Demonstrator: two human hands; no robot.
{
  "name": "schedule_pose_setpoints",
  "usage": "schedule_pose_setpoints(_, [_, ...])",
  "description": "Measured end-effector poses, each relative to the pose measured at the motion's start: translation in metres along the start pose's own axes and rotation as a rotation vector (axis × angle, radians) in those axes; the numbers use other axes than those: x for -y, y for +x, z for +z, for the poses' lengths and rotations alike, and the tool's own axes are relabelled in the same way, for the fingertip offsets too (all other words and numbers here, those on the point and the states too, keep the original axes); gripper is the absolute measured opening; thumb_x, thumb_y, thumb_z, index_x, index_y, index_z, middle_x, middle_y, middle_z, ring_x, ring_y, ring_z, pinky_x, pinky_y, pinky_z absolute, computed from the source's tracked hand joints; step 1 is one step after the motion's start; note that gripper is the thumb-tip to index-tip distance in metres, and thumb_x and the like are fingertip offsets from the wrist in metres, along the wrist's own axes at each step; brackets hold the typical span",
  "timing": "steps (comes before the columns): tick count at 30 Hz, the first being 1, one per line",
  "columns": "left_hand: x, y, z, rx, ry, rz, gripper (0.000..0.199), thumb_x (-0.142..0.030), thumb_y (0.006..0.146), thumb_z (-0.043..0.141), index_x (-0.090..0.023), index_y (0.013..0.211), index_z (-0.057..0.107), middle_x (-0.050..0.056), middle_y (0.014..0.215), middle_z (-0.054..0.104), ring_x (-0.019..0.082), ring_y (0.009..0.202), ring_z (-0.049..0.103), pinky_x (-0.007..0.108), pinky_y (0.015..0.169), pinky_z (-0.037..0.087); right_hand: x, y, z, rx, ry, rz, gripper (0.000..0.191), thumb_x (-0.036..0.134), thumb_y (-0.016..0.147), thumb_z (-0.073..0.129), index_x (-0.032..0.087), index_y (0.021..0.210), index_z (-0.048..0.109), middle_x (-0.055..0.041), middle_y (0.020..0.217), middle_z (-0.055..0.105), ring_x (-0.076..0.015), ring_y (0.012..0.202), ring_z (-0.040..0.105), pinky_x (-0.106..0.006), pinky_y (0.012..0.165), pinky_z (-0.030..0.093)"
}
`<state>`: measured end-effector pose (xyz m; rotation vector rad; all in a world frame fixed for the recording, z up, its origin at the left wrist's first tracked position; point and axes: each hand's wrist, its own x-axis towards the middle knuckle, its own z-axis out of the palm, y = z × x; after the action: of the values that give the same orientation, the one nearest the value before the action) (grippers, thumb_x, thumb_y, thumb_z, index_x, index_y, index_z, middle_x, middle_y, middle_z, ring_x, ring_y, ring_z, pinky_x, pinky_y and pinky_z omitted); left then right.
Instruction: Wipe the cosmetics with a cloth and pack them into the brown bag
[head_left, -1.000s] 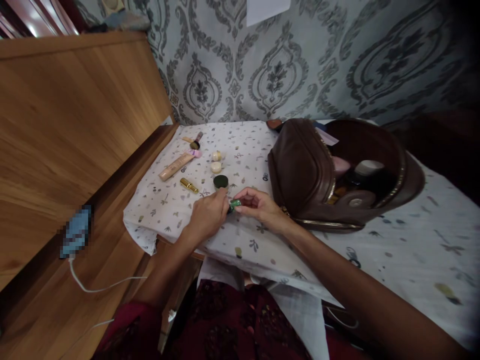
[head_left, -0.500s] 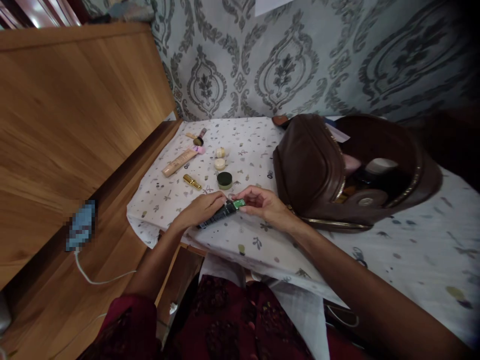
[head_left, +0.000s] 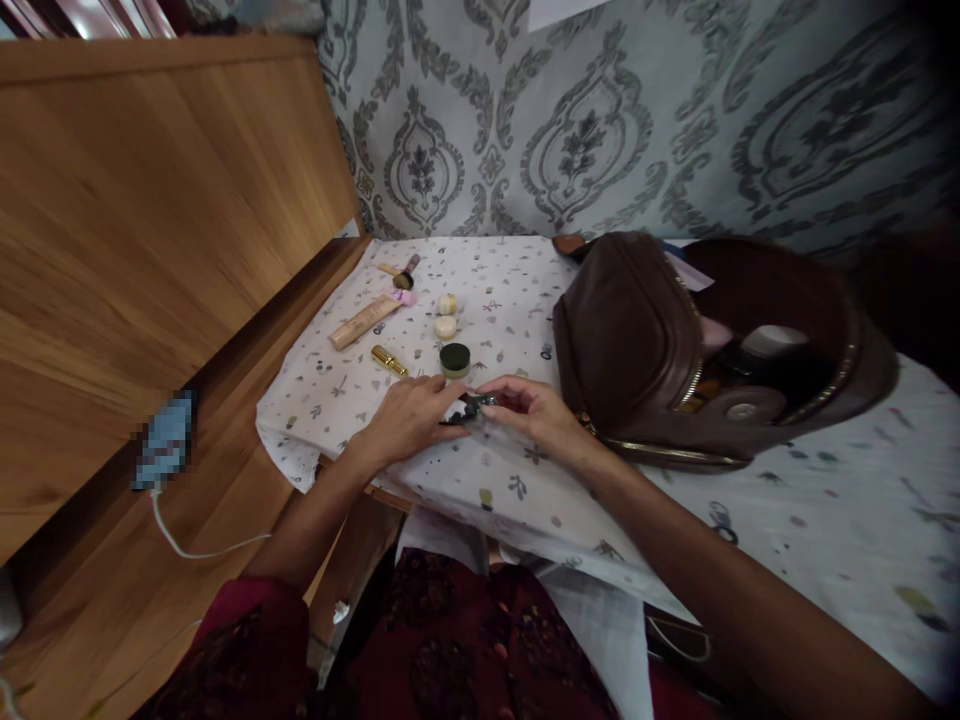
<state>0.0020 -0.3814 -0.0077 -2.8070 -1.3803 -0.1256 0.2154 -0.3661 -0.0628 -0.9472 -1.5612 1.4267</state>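
Observation:
My left hand is wrapped over a small dark pack, possibly a tube, hiding most of it. The thumb and fingers of my right hand pinch its greenish end. Both hands are low over the table, close together. Just behind them stands a round jar with a dark lid. A gold lipstick-like tube lies to the left of that jar. Farther back are a small cream-coloured jar and another small pale jar.
A beige squeeze tube and a makeup brush lie at the back left. On the right stands an open brown leather bag with items inside. A patterned cloth covers the table. Left is a wooden panel and a blurred-out device on a cable.
My left hand has slid right and turned, now covering more of the dark pack. Its bright green end shows less between the right fingers. The view has shifted slightly.

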Motion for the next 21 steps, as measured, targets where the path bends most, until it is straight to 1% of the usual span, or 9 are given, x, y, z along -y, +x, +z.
schedule_pose_setpoints(3, [0.001, 0.004, 0.003, -0.025, 0.069, 0.036, 0.041, -0.051, 0.093, 0.055, -0.018, 0.118, 0.056, 0.010, 0.105, 0.065, 0.027, 0.099, 0.063, 0.036, 0.084, 0.048, -0.002, 0.001, -0.003, -0.064, -0.097, -0.064, 0.033, 0.042, 0.072, 0.077, 0.021, 0.096, 0.069, -0.0020, 0.083, 0.068, -0.0160, 0.069, 0.058, -0.031, 0.067, 0.047])
schedule_pose_setpoints(6, [-0.007, 0.007, 0.010, -0.093, 0.019, 0.002, 0.042, -0.049, 0.098, 0.046, -0.018, 0.126, 0.051, 0.011, 0.113, 0.062, 0.027, 0.106, 0.061, 0.037, 0.089, 0.049, -0.005, 0.003, -0.005, -0.067, -0.132, -0.082, 0.031, 0.041, 0.071, 0.077, 0.020, 0.092, 0.069, -0.0001, 0.075, 0.064, -0.0150, 0.065, 0.054, -0.030, 0.063, 0.045])
schedule_pose_setpoints(9, [-0.023, 0.013, 0.015, -0.187, -0.075, -0.046, 0.037, -0.038, 0.103, 0.037, -0.019, 0.135, 0.041, 0.012, 0.126, 0.057, 0.023, 0.112, 0.061, 0.034, 0.091, 0.049, -0.006, 0.003, -0.004, -0.031, -0.119, -0.084, 0.030, 0.040, 0.069, 0.077, 0.020, 0.089, 0.068, -0.0001, 0.076, 0.064, -0.0132, 0.060, 0.051, -0.028, 0.059, 0.043])
schedule_pose_setpoints(11, [-0.033, 0.019, 0.018, -0.209, -0.119, -0.083, 0.032, -0.028, 0.104, 0.032, -0.017, 0.132, 0.040, 0.013, 0.130, 0.055, 0.022, 0.111, 0.062, 0.032, 0.087, 0.050, -0.005, 0.002, -0.003, -0.021, -0.119, -0.087, 0.029, 0.039, 0.067, 0.077, 0.020, 0.086, 0.068, 0.0002, 0.078, 0.064, -0.0118, 0.058, 0.048, -0.027, 0.057, 0.042])
schedule_pose_setpoints(13, [-0.040, 0.024, 0.019, -0.179, -0.132, -0.125, 0.027, -0.020, 0.102, 0.031, -0.016, 0.125, 0.044, 0.014, 0.126, 0.058, 0.023, 0.107, 0.064, 0.032, 0.083, 0.051, -0.004, 0.001, -0.002, -0.033, -0.119, -0.083, 0.029, 0.038, 0.065, 0.078, 0.020, 0.084, 0.067, 0.0011, 0.076, 0.063, -0.0114, 0.057, 0.047, -0.027, 0.056, 0.041])
schedule_pose_setpoints(15, [-0.042, 0.028, 0.019, -0.116, -0.116, -0.157, 0.023, -0.017, 0.100, 0.033, -0.015, 0.119, 0.047, 0.013, 0.115, 0.064, 0.025, 0.101, 0.066, 0.034, 0.079, 0.051, -0.005, 0.001, 0.000, -0.036, -0.108, -0.079, 0.029, 0.037, 0.065, 0.078, 0.019, 0.085, 0.067, 0.0015, 0.075, 0.061, -0.0120, 0.059, 0.049, -0.027, 0.057, 0.041])
schedule_pose_setpoints(18, [-0.039, 0.025, 0.018, -0.039, -0.060, -0.184, 0.022, -0.022, 0.100, 0.036, -0.015, 0.115, 0.051, 0.011, 0.100, 0.069, 0.026, 0.094, 0.068, 0.035, 0.077, 0.051, -0.008, 0.000, 0.001, -0.016, -0.126, -0.071, 0.028, 0.035, 0.065, 0.078, 0.019, 0.085, 0.067, 0.0024, 0.070, 0.060, -0.0130, 0.060, 0.050, -0.027, 0.058, 0.040])
schedule_pose_setpoints(21, [-0.034, 0.017, 0.017, -0.011, -0.018, -0.187, 0.023, -0.029, 0.101, 0.038, -0.018, 0.110, 0.056, 0.011, 0.097, 0.070, 0.025, 0.091, 0.068, 0.033, 0.076, 0.050, -0.010, 0.000, 0.003, 0.014, -0.188, -0.064, 0.026, 0.034, 0.066, 0.077, 0.019, 0.086, 0.069, 0.0037, 0.064, 0.057, -0.0129, 0.059, 0.048, -0.027, 0.057, 0.039])
